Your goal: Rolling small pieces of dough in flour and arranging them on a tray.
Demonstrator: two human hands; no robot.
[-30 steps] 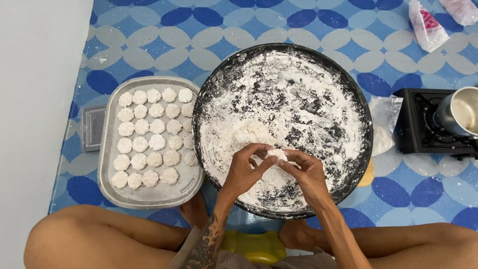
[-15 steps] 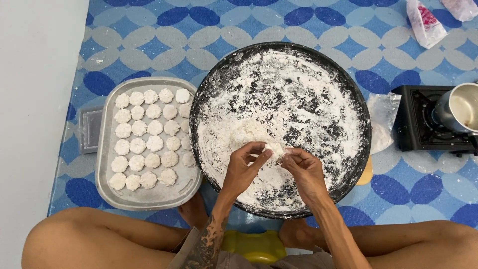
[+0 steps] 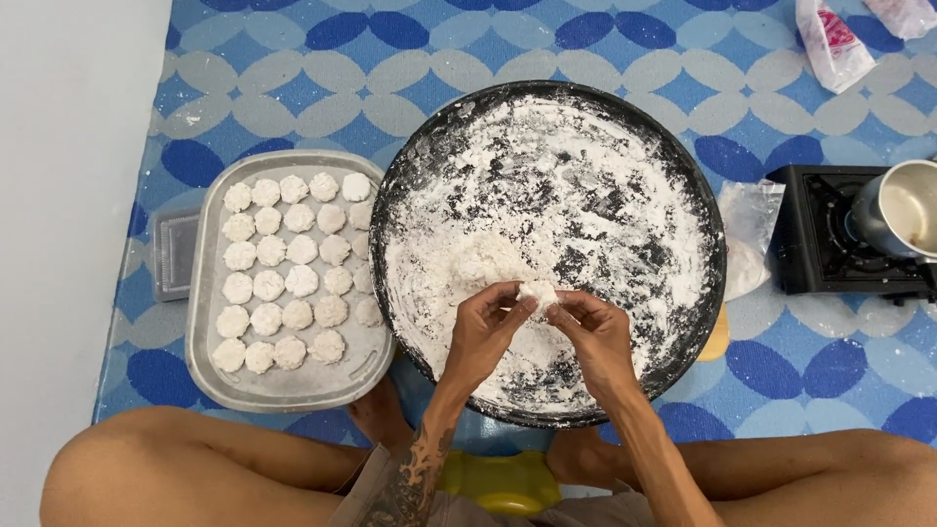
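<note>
— What's in the big black pan (image 3: pixel 695 195)?

— Flour (image 3: pixel 586 195), smeared all over the bottom, with dark streaks where the metal shows through. A softer heap sits left of the middle. The person holds a small white dough lump (image 3: pixel 538 292) just above the flour, near the pan's front half. The left hand (image 3: pixel 483 332) and right hand (image 3: pixel 597 337) both pinch it between their fingertips, fingers curled shut around it.

— And the tray (image 3: pixel 283 385)?

— Grey metal, rounded corners, touching the pan's left edge. It's filled with rows of little white dough rounds (image 3: pixel 293 268), close together, dusted with flour. The front strip of the tray is bare.

— Anything else about?

— A small clear lid or box (image 3: pixel 174 254) peeks out from under the tray's left side. Right of the pan lies a clear plastic bag (image 3: pixel 750 234) with some flour in it, and beyond that a black stove (image 3: pixel 820 244) with a metal pot (image 3: pixel 903 210) on it. At the top right there's a white packet (image 3: pixel 830 44) with red print, and another pale bag's corner at the very edge.

— What's it all standing on?

— The floor: a mat (image 3: pixel 293 59) patterned in blue, grey and white ovals. A plain white wall (image 3: pixel 59 195) runs along the left. The person sits cross-legged, bare knees either side, on a low yellow stool (image 3: pixel 498 483).
</note>
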